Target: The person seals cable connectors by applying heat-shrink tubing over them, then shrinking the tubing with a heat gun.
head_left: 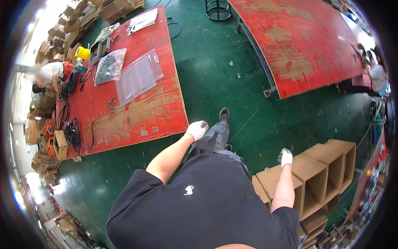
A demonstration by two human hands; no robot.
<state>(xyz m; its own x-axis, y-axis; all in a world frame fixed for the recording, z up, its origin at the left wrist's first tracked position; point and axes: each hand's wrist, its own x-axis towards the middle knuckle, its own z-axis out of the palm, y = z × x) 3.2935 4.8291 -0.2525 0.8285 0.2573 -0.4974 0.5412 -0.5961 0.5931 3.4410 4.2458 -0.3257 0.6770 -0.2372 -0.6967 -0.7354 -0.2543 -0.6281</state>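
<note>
1. The bare right forearm [285, 184] hides part of the brown, open cardboard boxes [313, 189].
2. The upper edge crops the scuffed, red wooden right desk [311, 37].
3. Multicoloured clutter [375, 178], lower right: too small to tell.

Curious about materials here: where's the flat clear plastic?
In the head view, the clear plastic lies upper left, on the left red table, beside a bulkier bag.

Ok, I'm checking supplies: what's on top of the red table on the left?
On the red table I see flat clear plastic, a plastic bag, black cables and a white sheet. What lies under the plastic bag and the white sheet is covered and cannot be seen.
</note>
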